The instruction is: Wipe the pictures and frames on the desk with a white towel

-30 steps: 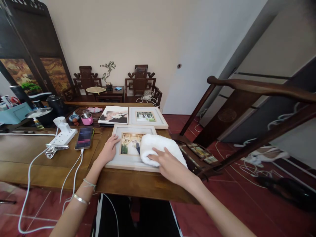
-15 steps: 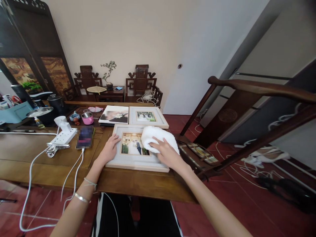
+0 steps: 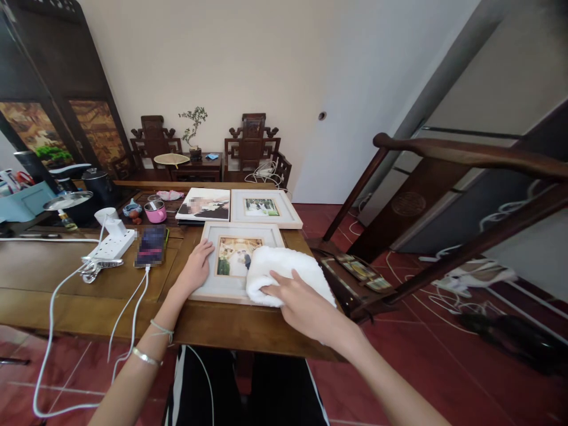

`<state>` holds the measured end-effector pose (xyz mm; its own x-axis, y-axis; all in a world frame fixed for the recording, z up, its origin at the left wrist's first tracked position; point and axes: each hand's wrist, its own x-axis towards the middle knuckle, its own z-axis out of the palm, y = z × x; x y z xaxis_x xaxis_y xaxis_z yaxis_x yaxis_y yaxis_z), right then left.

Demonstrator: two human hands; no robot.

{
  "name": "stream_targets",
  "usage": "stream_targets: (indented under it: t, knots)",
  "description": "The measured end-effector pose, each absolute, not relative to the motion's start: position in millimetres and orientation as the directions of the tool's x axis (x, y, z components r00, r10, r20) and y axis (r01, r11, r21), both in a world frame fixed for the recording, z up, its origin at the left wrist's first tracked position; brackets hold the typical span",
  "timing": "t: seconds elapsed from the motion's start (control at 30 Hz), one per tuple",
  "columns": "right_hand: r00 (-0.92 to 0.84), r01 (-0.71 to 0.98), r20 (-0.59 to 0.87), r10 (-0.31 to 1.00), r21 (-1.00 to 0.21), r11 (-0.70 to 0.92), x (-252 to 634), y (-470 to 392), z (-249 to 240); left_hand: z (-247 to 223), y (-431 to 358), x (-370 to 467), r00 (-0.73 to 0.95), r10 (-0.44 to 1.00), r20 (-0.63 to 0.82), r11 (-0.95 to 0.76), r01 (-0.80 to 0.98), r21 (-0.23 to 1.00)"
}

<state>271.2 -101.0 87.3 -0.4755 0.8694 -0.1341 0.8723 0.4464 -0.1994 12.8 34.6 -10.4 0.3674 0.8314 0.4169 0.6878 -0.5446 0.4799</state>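
A framed photo [image 3: 231,258] in a pale wooden frame lies flat near the front edge of the brown table [image 3: 248,331]. My left hand [image 3: 197,267] rests on the frame's left edge, fingers against its border. A thick folded white cloth [image 3: 288,269] covers the frame's right part and reaches past its right edge. My right hand [image 3: 302,299] presses on the cloth and grips it, with some fingers tucked into its fold.
Behind lie a second framed photo [image 3: 262,208] and a black-and-white picture [image 3: 203,205]. A phone [image 3: 151,245], power strip [image 3: 113,244], cables and pink cup [image 3: 155,211] are at the left. A wooden chair [image 3: 410,204] stands at the right.
My right hand and the white cloth have moved toward the table's front edge and slightly right, covering the frame's lower right corner. My left hand has stayed on the frame.
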Motion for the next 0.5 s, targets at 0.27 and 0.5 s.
stream_targets:
  t: [0.27, 0.5]
  knots:
    - [-0.612, 0.781, -0.039, 0.790, -0.189, 0.595, 208, -80, 76, -11, 36, 13, 0.364, 0.833, 0.417, -0.536, 0.717, 0.446]
    - [-0.589, 0.790, -0.038, 0.807, -0.238, 0.565, 238, -80, 84, -15, 37, 11, 0.388, 0.812, 0.437, -0.567, 0.703, 0.429]
